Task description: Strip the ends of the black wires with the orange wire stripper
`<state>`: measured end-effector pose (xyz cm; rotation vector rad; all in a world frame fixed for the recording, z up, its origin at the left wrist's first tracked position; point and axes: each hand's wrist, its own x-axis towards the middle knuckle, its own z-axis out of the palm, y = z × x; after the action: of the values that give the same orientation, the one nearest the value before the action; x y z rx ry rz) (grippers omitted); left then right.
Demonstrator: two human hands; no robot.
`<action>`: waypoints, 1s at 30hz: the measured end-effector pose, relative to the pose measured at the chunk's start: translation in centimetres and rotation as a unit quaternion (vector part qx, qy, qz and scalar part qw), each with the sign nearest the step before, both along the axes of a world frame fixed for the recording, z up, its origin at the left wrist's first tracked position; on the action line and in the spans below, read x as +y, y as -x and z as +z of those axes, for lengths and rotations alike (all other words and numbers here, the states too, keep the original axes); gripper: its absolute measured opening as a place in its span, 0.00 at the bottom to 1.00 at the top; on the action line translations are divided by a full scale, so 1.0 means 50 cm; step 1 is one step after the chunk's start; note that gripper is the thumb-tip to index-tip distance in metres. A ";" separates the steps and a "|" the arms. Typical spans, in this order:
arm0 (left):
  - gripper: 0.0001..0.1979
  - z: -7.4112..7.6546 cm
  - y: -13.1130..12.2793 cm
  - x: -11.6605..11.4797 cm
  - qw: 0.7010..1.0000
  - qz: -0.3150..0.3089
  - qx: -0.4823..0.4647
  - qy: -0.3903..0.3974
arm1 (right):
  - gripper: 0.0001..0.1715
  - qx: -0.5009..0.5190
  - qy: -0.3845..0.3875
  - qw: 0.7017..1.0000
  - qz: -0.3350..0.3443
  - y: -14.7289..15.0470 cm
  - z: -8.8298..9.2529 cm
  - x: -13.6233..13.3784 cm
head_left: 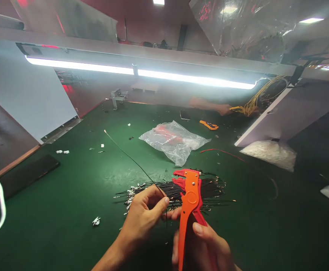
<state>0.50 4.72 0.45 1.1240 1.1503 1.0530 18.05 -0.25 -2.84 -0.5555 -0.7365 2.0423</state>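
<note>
Between thumb and forefinger, my left hand pinches a thin black wire. The wire's long end slants up and to the left over the table, and a short end hangs below the fingers. Orange and red wire strippers stand upright in my right hand, its fingers around the handles. Their red jaws point left, spread apart, with no wire seen between them. Behind both hands lies a bundle of black wires with light tips at the left end.
A clear plastic bag lies on the green table. Orange-yellow pliers and a phone sit farther back. Another person's hand is near yellow wires. A bag of white pieces rests at right. A lamp hangs across.
</note>
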 end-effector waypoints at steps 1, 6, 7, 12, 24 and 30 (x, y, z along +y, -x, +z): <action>0.14 -0.005 0.000 -0.001 1.000 0.003 -0.011 0.002 | 0.28 0.007 0.006 1.000 0.010 0.001 0.002 0.001; 0.14 -0.016 0.005 0.001 0.999 0.019 -0.051 0.000 | 0.28 0.009 0.023 1.000 0.018 -0.001 -0.001 0.004; 0.15 -0.015 0.007 0.001 0.998 0.027 -0.059 0.000 | 0.27 0.005 0.023 1.000 0.014 -0.002 0.000 0.005; 0.16 0.002 0.015 -0.004 0.987 0.112 -0.112 -0.003 | 0.27 -0.086 0.008 0.995 -0.059 -0.014 0.014 0.005; 0.12 0.025 0.022 0.000 0.971 0.186 -0.152 -0.021 | 0.24 -0.164 -0.042 0.973 -0.156 -0.034 0.026 0.004; 0.12 0.008 0.021 -0.006 0.976 0.171 -0.124 -0.051 | 0.29 -0.117 -0.021 0.986 -0.119 -0.044 0.033 0.008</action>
<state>-0.53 4.40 0.85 0.8573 1.1210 1.4896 20.26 0.13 -1.17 -0.8280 -0.8071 1.7546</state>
